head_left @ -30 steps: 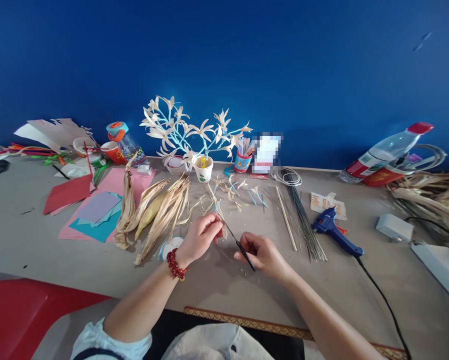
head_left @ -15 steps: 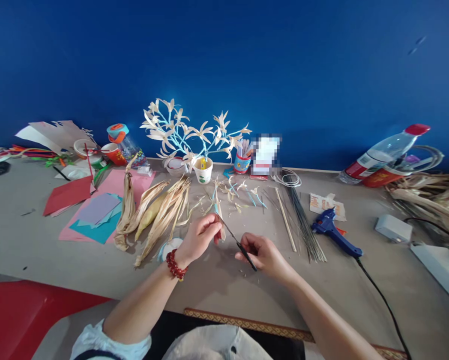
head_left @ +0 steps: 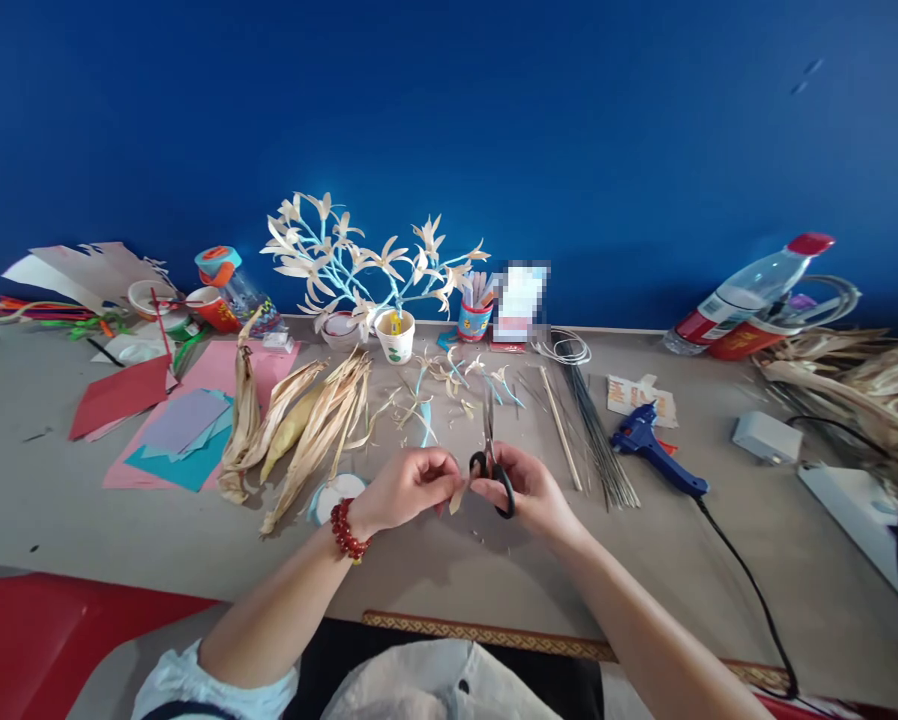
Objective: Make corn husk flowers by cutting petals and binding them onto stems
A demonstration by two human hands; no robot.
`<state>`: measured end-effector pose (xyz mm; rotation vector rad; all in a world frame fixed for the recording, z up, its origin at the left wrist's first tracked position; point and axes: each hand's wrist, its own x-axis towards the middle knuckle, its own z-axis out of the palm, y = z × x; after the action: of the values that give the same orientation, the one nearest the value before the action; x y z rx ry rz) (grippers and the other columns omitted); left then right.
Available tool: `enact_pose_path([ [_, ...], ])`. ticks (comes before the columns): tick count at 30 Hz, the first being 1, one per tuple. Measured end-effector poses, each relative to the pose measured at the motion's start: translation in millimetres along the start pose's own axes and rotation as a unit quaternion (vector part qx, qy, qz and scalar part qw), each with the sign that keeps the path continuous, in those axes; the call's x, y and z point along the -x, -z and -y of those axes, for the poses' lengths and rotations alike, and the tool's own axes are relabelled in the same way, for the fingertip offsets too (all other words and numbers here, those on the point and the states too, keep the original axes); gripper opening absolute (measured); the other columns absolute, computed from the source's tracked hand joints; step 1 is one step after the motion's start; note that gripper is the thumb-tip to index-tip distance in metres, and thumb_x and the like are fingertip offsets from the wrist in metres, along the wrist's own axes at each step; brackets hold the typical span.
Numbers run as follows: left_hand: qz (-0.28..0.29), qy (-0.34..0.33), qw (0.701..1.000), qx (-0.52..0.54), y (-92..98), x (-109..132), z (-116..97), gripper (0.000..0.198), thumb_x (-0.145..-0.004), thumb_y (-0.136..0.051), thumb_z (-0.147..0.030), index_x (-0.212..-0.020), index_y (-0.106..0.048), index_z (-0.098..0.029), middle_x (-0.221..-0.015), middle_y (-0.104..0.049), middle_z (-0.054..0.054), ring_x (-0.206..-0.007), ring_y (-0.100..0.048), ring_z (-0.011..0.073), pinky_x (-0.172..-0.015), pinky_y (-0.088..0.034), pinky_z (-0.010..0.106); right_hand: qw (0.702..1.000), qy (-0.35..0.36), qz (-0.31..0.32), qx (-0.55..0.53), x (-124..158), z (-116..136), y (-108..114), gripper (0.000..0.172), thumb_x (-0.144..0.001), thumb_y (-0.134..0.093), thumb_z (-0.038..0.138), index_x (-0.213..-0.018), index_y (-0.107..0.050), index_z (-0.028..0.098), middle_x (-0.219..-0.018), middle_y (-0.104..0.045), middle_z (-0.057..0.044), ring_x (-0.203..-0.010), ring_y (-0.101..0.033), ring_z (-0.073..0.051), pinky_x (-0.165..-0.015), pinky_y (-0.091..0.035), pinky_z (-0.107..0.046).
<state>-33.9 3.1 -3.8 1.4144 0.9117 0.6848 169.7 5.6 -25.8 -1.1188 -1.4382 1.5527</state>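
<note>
My right hand (head_left: 528, 490) is closed around a pair of scissors (head_left: 504, 490) with black handles; the blades point up and away from me. Close by on the left, my left hand (head_left: 415, 485) pinches a small piece of pale corn husk (head_left: 457, 497), which hangs below the fingertips near the scissor handles. A red bead bracelet circles the left wrist. Beyond the hands, small husk flowers (head_left: 449, 372) with blue stems lie on the table among scraps. Dried corn husks (head_left: 329, 420) lie left of my left hand.
Behind stands a white cup (head_left: 394, 340) of husk flowers on blue branches. Coloured paper (head_left: 186, 425) lies left. On the right are a wooden stick (head_left: 561, 428), wires (head_left: 595, 430), a blue glue gun (head_left: 659, 455) with its cord, a white adapter (head_left: 767, 438) and a leaning bottle (head_left: 745, 295).
The scissors have turned from pointing at my left hand to pointing upward. The husk piece now shows between both hands, and the whole view has shifted slightly.
</note>
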Motion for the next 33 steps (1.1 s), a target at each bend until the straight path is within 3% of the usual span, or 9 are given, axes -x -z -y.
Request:
enact_pose_path([
  [3, 0.025, 0.022, 0.999, -0.031, -6.7, 0.5, 3.5, 0.025, -0.088, -0.060, -0.036, -0.074, -0.059, -0.016, -0.067, -0.061, 0.000, -0.059, -0.054, 0.0094, -0.056, -0.041, 0.020, 0.997, 0.000, -0.001, -0.072, 0.2, 0.9, -5.0, 0.039, -0.065, -0.083, 0.035, -0.079, -0.050, 0.020, -0.078, -0.062, 0.000, -0.070, -0.054, -0.014, -0.062, -0.042, -0.024],
  [11, 0.014, 0.015, 0.997, -0.071, -7.1, -0.7, 4.3, 0.025, -0.088, -0.061, -0.038, -0.075, -0.061, -0.016, -0.068, -0.060, -0.001, -0.060, -0.054, 0.0098, -0.056, -0.041, 0.020, 0.997, -0.007, 0.014, -0.082, -0.2, 0.0, -1.6, 0.033, -0.061, -0.078, 0.024, -0.076, -0.048, 0.021, -0.070, -0.061, 0.002, -0.059, -0.051, -0.010, -0.054, -0.038, -0.021],
  [17, -0.072, 0.000, 0.997, 0.002, -16.9, -1.6, 5.1, 0.030, -0.084, -0.066, -0.045, -0.082, -0.057, -0.017, -0.071, -0.058, -0.001, -0.060, -0.056, 0.0116, -0.057, -0.045, 0.022, 0.983, 0.067, -0.146, -0.093, -1.0, 0.7, -7.3, 0.031, -0.065, -0.078, 0.025, -0.075, -0.049, 0.022, -0.071, -0.063, 0.002, -0.062, -0.055, -0.012, -0.056, -0.043, -0.022],
  [20, -0.111, -0.023, 0.993, 0.023, -28.0, -2.9, 9.6, 0.026, -0.087, -0.064, -0.043, -0.083, -0.058, -0.017, -0.067, -0.056, -0.001, -0.060, -0.057, 0.0123, -0.059, -0.047, 0.024, 0.979, 0.074, -0.165, -0.094, 0.0, -0.5, -11.4, 0.033, -0.063, -0.080, 0.025, -0.075, -0.050, 0.022, -0.073, -0.063, 0.001, -0.065, -0.057, -0.013, -0.057, -0.045, -0.023],
  [24, -0.122, -0.061, 0.989, 0.053, -32.8, -4.0, 12.6, 0.024, -0.091, -0.060, -0.038, -0.079, -0.060, -0.016, -0.068, -0.056, -0.001, -0.063, -0.058, 0.0124, -0.064, -0.049, 0.025, 0.981, 0.072, -0.145, -0.105, 1.6, -0.2, -13.0, 0.038, -0.063, -0.084, 0.028, -0.075, -0.049, 0.021, -0.073, -0.062, 0.001, -0.064, -0.057, -0.013, -0.056, -0.045, -0.022],
  [27, -0.142, -0.082, 0.984, 0.069, -26.2, -3.9, 11.5, 0.022, -0.092, -0.059, -0.035, -0.080, -0.061, -0.016, -0.074, -0.059, 0.001, -0.069, -0.059, 0.0125, -0.069, -0.050, 0.025, 0.988, 0.026, -0.107, -0.106, 2.3, 2.8, -9.7, 0.041, -0.067, -0.082, 0.039, -0.079, -0.047, 0.022, -0.069, -0.058, 0.004, -0.053, -0.048, -0.009, -0.045, -0.037, -0.020],
  [30, -0.194, -0.110, 0.972, 0.070, -14.7, -3.8, 8.0, 0.020, -0.092, -0.058, -0.035, -0.087, -0.064, -0.016, -0.086, -0.064, 0.003, -0.077, -0.062, 0.0137, -0.077, -0.052, 0.027, 0.996, -0.036, -0.020, -0.080, 3.4, 5.1, -5.3, 0.045, -0.075, -0.075, 0.055, -0.080, -0.044, 0.022, -0.063, -0.053, 0.006, -0.045, -0.039, -0.007, -0.040, -0.029, -0.020],
  [33, -0.245, -0.130, 0.958, 0.072, -4.4, -4.0, 4.1, 0.021, -0.092, -0.058, -0.036, -0.090, -0.066, -0.017, -0.099, -0.067, 0.006, -0.078, -0.064, 0.0136, -0.080, -0.054, 0.029, 0.995, -0.047, 0.081, -0.042, 4.6, 3.7, -4.0, 0.050, -0.078, -0.067, 0.066, -0.080, -0.043, 0.021, -0.064, -0.054, 0.004, -0.049, -0.040, -0.008, -0.044, -0.029, -0.021],
])
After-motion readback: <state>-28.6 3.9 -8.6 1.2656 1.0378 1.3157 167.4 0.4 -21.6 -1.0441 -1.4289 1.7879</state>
